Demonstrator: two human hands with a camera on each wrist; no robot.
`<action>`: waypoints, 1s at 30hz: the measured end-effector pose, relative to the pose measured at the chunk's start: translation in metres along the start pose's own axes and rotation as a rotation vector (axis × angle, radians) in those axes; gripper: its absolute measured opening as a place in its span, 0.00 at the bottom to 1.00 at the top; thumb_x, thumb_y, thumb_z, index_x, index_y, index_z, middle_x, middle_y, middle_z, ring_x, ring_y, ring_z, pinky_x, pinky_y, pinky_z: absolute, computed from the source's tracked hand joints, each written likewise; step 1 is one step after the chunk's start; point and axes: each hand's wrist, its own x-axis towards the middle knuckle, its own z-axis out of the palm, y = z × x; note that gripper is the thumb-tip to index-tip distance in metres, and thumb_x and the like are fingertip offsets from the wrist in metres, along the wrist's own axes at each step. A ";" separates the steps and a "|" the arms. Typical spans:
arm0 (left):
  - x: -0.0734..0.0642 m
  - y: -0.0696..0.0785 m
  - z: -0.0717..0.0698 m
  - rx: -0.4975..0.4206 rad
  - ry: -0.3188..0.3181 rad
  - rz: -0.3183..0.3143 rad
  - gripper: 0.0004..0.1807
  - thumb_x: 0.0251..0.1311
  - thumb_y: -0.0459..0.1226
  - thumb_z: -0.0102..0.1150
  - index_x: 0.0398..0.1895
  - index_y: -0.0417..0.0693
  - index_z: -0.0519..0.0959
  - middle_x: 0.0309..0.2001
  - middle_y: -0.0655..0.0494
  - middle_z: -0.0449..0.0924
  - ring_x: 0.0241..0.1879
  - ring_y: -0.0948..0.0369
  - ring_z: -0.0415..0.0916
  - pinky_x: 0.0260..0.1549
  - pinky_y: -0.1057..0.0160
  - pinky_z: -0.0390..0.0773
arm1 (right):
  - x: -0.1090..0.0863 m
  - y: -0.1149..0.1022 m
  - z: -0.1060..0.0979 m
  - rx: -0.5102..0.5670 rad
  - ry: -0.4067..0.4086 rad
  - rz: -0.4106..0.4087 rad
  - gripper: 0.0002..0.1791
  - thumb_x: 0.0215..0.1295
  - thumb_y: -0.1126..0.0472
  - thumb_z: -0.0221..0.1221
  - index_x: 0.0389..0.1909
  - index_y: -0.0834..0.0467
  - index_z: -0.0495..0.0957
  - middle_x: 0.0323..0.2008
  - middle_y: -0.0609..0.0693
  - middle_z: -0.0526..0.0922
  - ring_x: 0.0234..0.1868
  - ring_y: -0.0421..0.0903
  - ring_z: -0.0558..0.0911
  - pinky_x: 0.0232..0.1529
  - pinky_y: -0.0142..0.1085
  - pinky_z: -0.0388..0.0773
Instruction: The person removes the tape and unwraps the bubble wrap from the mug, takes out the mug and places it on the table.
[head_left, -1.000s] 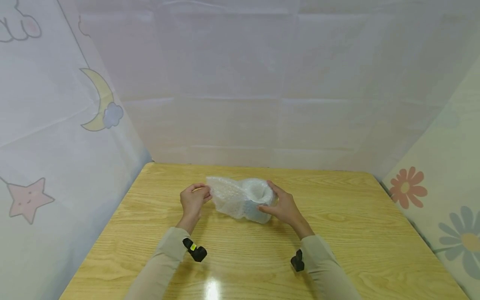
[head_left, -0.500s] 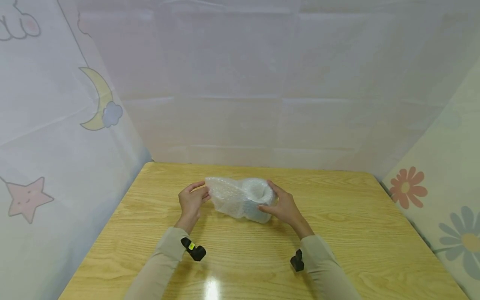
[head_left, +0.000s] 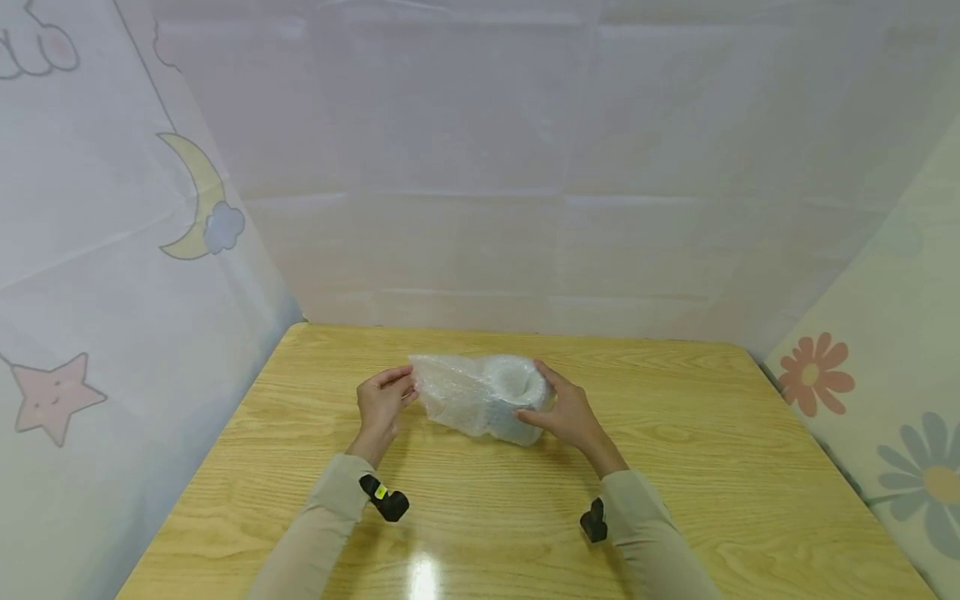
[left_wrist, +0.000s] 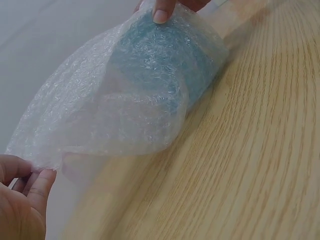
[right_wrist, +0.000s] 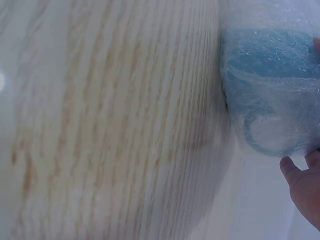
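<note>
A bundle of clear bubble wrap lies near the middle of the table, wound round a blue cup-like object that shows blurred through the layers. A ring-shaped outline is visible through the wrap in the right wrist view. In the head view, a round hollow faces up at the bundle's right end. My left hand pinches the loose wrap's left edge between thumb and fingers. My right hand grips the wrapped object from the right, thumb in front and fingers behind, partly hidden.
The wooden table extends around the bundle on every side. A pale cloth wall rises behind its far edge. Printed sheets with a moon and flowers flank it. Each sleeve carries a small black camera.
My left hand has shifted very slightly left with the edge of the bubble wrap. My right hand and the wrapped object stay almost still.
</note>
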 end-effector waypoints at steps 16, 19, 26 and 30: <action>0.006 -0.004 -0.006 0.017 0.002 -0.044 0.11 0.57 0.20 0.60 0.44 0.28 0.82 0.35 0.48 0.84 0.28 0.61 0.83 0.33 0.60 0.83 | -0.001 -0.002 0.000 0.005 -0.002 0.008 0.56 0.49 0.44 0.73 0.75 0.58 0.55 0.70 0.61 0.61 0.67 0.61 0.64 0.58 0.55 0.70; 0.007 -0.005 -0.006 0.022 0.008 -0.052 0.10 0.57 0.20 0.61 0.43 0.29 0.82 0.35 0.48 0.84 0.28 0.61 0.83 0.33 0.61 0.83 | -0.001 -0.002 -0.001 0.006 -0.006 0.009 0.56 0.50 0.44 0.73 0.75 0.58 0.55 0.70 0.60 0.60 0.67 0.61 0.63 0.58 0.55 0.70; 0.007 -0.005 -0.007 0.035 0.001 -0.055 0.11 0.57 0.21 0.61 0.43 0.30 0.83 0.34 0.49 0.83 0.28 0.62 0.82 0.32 0.63 0.83 | -0.001 -0.003 0.000 0.017 -0.008 0.012 0.56 0.50 0.45 0.73 0.75 0.58 0.55 0.70 0.60 0.60 0.67 0.61 0.64 0.59 0.54 0.70; 0.006 -0.004 -0.007 0.049 -0.025 -0.042 0.11 0.58 0.21 0.60 0.44 0.29 0.82 0.34 0.50 0.83 0.28 0.62 0.82 0.31 0.63 0.83 | -0.001 -0.002 0.000 0.017 -0.005 0.008 0.56 0.50 0.46 0.74 0.75 0.59 0.54 0.70 0.60 0.60 0.67 0.61 0.64 0.57 0.54 0.71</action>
